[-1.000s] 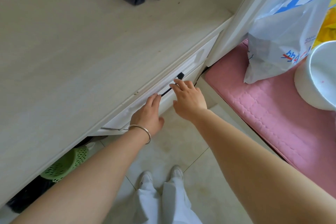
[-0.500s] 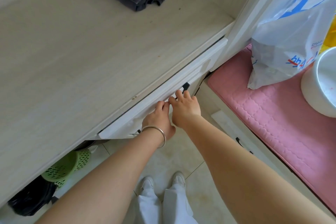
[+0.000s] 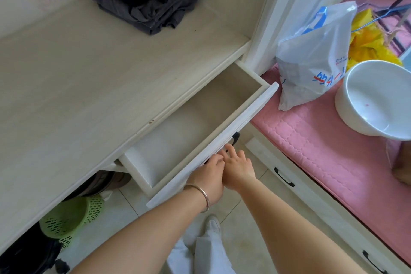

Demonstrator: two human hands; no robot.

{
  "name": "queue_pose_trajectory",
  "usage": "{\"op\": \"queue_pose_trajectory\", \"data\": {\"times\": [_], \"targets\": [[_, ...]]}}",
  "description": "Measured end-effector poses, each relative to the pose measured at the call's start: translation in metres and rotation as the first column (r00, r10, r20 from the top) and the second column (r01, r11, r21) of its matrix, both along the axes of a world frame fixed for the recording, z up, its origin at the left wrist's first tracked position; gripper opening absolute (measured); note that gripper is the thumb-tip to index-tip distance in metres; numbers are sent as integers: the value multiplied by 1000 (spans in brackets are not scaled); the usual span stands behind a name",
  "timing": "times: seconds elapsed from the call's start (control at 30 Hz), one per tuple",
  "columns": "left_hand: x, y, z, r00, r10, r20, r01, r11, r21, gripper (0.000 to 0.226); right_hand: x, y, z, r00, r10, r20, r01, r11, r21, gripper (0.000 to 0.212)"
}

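A white drawer (image 3: 233, 115) under the pale wooden shelf (image 3: 89, 95) stands pulled out, and its inside shows nothing in it. Both hands are at the black handle (image 3: 235, 137) on the drawer front. My left hand (image 3: 208, 176), with a silver bangle on the wrist, curls its fingers under the front edge at the handle. My right hand (image 3: 238, 168) lies right beside it, fingers hooked on the same handle. The fingertips are hidden behind the drawer front.
A pile of dark folded clothes (image 3: 144, 0) lies at the back of the shelf. To the right, a pink mattress (image 3: 322, 151) carries a white plastic bag (image 3: 311, 58), a yellow bag (image 3: 371, 42) and a white basin (image 3: 375, 98). A green basket (image 3: 71, 216) stands on the floor below.
The drawer has slid out from shut to wide open, pulled by both hands on the handle. The hands have come toward me and closer together.
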State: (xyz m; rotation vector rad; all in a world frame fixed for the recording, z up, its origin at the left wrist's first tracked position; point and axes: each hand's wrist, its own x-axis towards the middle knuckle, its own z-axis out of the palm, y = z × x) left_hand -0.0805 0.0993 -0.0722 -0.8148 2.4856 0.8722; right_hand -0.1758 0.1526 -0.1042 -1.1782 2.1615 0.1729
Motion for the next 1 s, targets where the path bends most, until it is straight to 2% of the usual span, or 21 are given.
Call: {"op": "queue_pose_trajectory", "data": {"times": [0.03,0.1,0.17,0.23,0.27,0.3,0.33,0.37,0.4,0.5,0.57,0.6,0.63,0.67,0.7,0.73,0.77,0.8,0.83,1.0], "targets": [[1,3,5,989,-13,-150,15,1000,9,45,1,7,1,1000,-16,7,16,1000,13,56],[1,2,12,893,-85,-443,19,988,-150,40,3,19,4,998,-59,9,58,998,16,57],[1,-1,21,860,-153,-486,-25,940,-340,37,5,30,6,995,-102,18,102,995,17,57],[-1,-5,29,968,-6,-253,-68,957,-283,51,5,40,10,992,-121,29,120,992,35,56],[-1,-6,32,988,124,-93,-137,979,-150,55,4,45,12,990,-136,41,134,990,43,55],[0,-6,32,972,234,24,-235,972,19,54,4,51,15,986,-157,58,154,986,55,53],[2,-5,32,946,305,113,-321,931,173,52,4,56,16,983,-170,66,166,984,62,51],[4,-2,31,928,334,163,-367,889,274,49,4,61,17,983,-170,66,166,984,68,49],[7,4,31,926,326,188,-371,874,313,48,3,66,18,982,-175,66,170,983,66,46],[13,19,27,939,277,202,-329,893,307,47,0,77,18,959,-262,103,257,965,58,43],[12,27,26,936,280,212,-338,884,323,47,1,83,21,904,-385,187,386,922,37,45],[11,31,27,934,282,218,-343,878,334,47,1,85,23,830,-499,250,513,858,9,47],[11,35,25,933,285,220,-347,872,344,47,3,86,27,703,-633,324,672,740,-12,49],[10,38,26,926,295,236,-365,860,356,46,5,86,32,533,-747,396,819,574,-20,52],[8,40,26,919,308,246,-383,847,370,44,7,84,37,357,-816,454,917,398,-7,56],[7,42,26,911,318,262,-400,834,379,43,8,81,43,223,-841,493,966,259,6,57],[5,43,24,907,326,267,-411,825,388,42,9,78,47,150,-845,513,984,177,5,57],[3,44,24,902,332,275,-421,817,395,41,10,76,50,124,-841,527,990,140,-10,55],[2,45,23,899,342,274,-430,809,400,40,9,73,53,136,-843,520,990,139,-32,55],[-5,47,29,915,316,253,-394,838,377,39,7,72,52,274,-899,340,958,285,-18,45]]}}
